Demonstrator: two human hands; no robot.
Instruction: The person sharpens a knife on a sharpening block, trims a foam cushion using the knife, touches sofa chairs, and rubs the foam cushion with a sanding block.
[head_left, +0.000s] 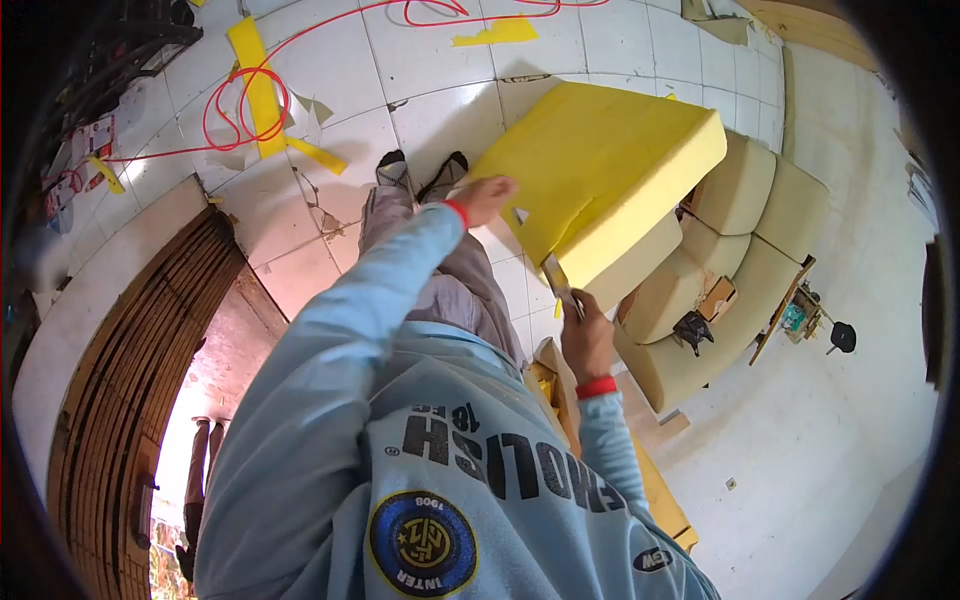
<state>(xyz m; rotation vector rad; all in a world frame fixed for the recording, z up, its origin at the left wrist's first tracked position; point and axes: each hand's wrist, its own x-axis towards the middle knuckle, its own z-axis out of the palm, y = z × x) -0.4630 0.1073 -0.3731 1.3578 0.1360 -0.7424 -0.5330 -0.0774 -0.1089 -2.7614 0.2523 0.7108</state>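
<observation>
I see room over the broad top of the yellow foam (610, 140), where a hand could pass across from the left. The near corner is obstructed — the blade (555, 272) and right hand (588, 345) occupy it — while the sofa (735, 185) crowds the right side.

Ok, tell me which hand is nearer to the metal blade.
Right. The right hand holds the metal blade at the near corner of the foam; the left hand is apart from the blade, by the foam's left edge.
</observation>
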